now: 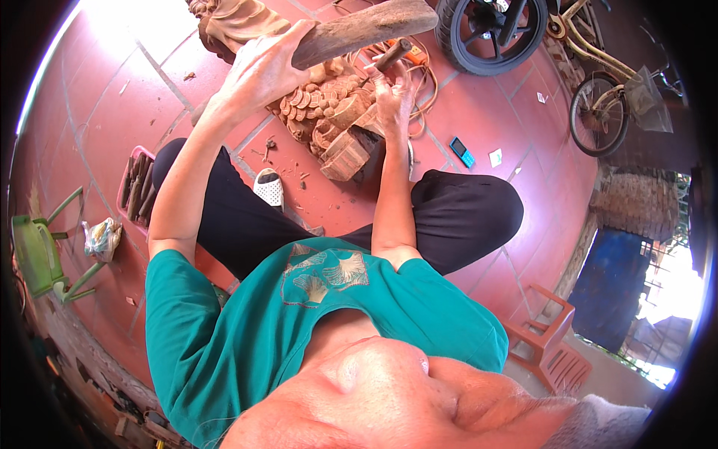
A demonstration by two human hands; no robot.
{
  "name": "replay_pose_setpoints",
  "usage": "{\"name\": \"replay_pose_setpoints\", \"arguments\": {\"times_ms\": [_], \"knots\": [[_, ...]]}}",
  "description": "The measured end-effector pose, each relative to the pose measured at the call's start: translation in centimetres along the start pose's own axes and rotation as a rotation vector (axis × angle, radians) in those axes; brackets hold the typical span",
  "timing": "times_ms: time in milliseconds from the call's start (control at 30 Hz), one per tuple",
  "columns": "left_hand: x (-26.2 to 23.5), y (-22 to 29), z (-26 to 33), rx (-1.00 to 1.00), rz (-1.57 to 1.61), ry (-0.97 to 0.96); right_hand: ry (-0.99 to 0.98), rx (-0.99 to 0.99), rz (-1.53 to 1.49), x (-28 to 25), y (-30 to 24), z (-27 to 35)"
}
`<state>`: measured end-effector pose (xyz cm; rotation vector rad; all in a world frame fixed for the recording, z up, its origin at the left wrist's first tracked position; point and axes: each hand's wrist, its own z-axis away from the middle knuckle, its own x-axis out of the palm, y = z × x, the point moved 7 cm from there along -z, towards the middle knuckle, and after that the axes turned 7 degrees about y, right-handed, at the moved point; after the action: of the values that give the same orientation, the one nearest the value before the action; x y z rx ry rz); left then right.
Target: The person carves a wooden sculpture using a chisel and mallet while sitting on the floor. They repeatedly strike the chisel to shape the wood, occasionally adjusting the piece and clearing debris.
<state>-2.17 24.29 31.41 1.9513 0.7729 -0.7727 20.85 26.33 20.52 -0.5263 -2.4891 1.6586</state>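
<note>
My left hand is closed round the near end of a long, worn wooden club, raised over the work. Its far end passes just above the round butt of a wooden-handled chisel. My right hand grips that chisel; its blade is hidden from me. Below both hands, a carved wooden sculpture with scale-like relief and a blocky base lies on the floor between my legs. Another carved wooden figure stands beyond my left hand.
An orange power tool with a looped cord lies behind the chisel. Wood chips surround a white slipper. On the left is a pink basket of tools; on the right, a phone, a motorbike wheel and a bicycle.
</note>
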Motion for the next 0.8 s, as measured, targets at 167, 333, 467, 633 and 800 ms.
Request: {"name": "replay_pose_setpoints", "arguments": {"times_ms": [167, 333, 467, 633, 800], "knots": [[0.2, -0.1, -0.2, 0.03, -0.006, 0.006, -0.06, 0.029, 0.037, 0.6, 0.6, 0.3], [0.0, 0.0, 0.0, 0.016, -0.007, 0.013, -0.079, 0.029, 0.056, 0.7, 0.6, 0.3], [-0.2, 0.1, 0.0, 0.023, 0.004, 0.019, -0.133, -0.002, 0.045, 1.2, -0.2, 0.5], [-0.1, -0.2, -0.2, 0.003, -0.013, -0.02, -0.168, -0.002, 0.146, 1.3, -0.4, 0.6], [-0.5, -0.1, 0.0, 0.03, -0.013, 0.026, -0.18, 0.016, 0.186, 1.4, -0.8, 0.7]]}}
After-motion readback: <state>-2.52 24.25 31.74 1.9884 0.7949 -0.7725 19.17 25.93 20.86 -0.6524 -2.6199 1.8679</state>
